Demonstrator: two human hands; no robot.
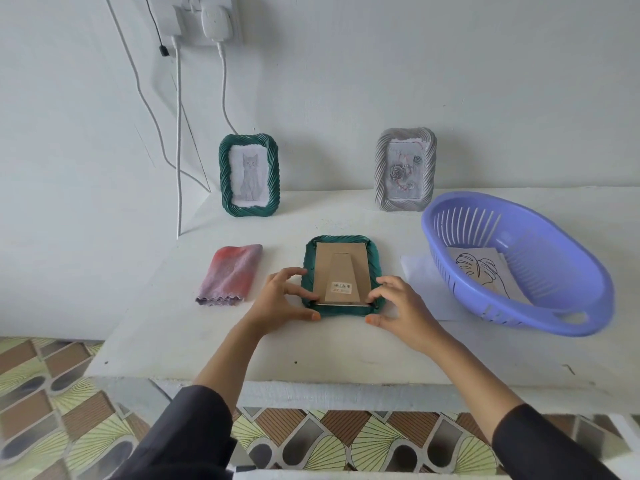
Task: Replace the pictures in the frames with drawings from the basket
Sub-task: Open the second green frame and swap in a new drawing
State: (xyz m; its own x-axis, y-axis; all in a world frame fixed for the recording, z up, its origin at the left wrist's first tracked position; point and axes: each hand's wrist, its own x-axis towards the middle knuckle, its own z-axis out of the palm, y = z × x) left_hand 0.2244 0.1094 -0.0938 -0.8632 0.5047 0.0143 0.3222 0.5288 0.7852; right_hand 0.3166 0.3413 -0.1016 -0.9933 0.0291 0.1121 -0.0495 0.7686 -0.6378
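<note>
Green frame [341,263] face-down, front hidden

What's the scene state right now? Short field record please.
face-down frame: green, flat on table, cardboard back up
hands: left hand and right hand grip its near corners
cat frame: green, upright, rear left
grey frame: upright, rear right, rose picture
basket: purple, right, holds leaf drawing
cloth: folded, left of face-down frame
</note>
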